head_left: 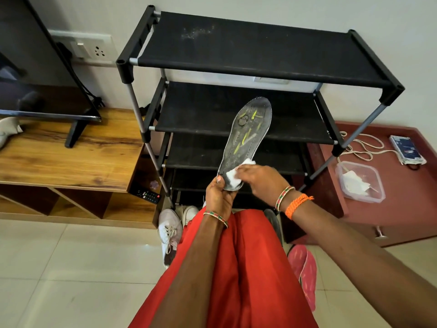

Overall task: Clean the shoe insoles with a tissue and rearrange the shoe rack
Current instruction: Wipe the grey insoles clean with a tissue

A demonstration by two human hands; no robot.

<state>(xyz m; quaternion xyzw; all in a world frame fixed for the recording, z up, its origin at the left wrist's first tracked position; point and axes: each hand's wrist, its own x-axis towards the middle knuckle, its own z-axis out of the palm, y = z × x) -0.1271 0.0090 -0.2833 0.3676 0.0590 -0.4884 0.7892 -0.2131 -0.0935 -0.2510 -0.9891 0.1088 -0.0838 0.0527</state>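
tiled floor [71, 268], white sneakers [169, 229], pink slippers [305, 268]

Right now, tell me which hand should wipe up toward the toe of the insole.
The right hand. It already presses the tissue on the heel end of the insole, free to slide upward. The left hand pinches the heel edge to steady it, so it should probably stay put.

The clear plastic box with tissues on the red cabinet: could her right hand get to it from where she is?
Probably yes. The plastic box has no lid and nothing lies between it and the right hand, though that hand is pressing a tissue on the insole.
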